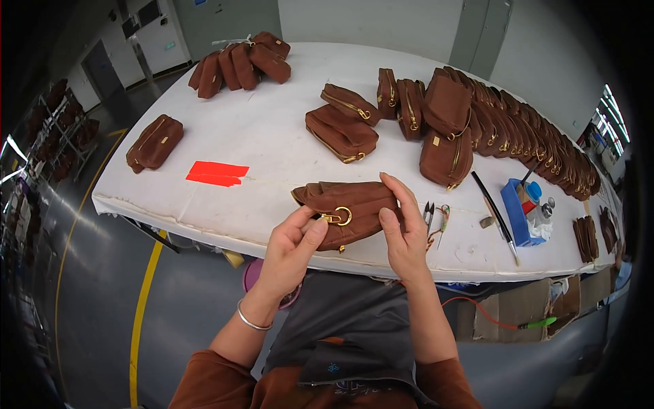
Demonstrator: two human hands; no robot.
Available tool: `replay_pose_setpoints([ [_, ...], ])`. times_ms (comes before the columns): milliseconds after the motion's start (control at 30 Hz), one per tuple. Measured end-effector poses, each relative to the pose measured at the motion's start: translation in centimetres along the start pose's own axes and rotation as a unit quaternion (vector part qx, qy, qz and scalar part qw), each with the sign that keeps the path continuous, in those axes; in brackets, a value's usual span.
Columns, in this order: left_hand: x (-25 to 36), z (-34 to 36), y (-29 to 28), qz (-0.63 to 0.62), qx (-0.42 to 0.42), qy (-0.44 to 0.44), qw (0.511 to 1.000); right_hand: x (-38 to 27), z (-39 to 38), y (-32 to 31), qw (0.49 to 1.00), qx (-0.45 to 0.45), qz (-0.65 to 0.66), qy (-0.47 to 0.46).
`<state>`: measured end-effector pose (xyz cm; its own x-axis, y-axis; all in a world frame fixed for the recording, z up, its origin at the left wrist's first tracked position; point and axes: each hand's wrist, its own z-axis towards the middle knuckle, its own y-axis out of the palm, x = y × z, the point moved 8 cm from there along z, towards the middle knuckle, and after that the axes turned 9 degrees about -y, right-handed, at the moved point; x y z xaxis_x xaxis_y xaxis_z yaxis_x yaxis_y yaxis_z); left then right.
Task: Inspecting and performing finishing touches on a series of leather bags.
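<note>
A brown pouch [361, 208] with a gold zipper and a gold ring pull is held up near the table's front edge, turned end-on to me. My left hand [293, 249] is closed on its left side, thumb and fingers at the gold pull [332, 218]. My right hand [405, 238] grips the pouch's right side, with the thumb on its face and the fingers over the top edge. Just right of the pouch lie dark-handled snips [429, 215].
The white table [143, 194] bears brown pouches [245, 65] at the back left, a single pouch [155, 142], long rows of pouches [504, 123], red tape [216, 173], a long brush [494, 211] and a blue caddy [518, 218]. Below right are cardboard boxes [518, 313]; far left, a rack [54, 129].
</note>
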<state>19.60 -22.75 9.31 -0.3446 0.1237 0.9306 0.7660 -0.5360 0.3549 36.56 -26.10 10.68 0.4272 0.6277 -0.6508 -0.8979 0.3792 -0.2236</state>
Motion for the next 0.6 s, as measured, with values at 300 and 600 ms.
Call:
replay_pose_setpoints([
  [300, -1.3, 0.1, 0.1, -0.05, -0.014, -0.013, 0.999, 1.0, -1.4, -0.2, 0.999, 0.033, 0.025, 0.003],
  [600, -2.7, -0.1, 0.7, 0.003, 0.04, -0.001, 0.999, 1.9, -1.7, -1.0, 0.999, 0.051, -0.002, 0.01],
])
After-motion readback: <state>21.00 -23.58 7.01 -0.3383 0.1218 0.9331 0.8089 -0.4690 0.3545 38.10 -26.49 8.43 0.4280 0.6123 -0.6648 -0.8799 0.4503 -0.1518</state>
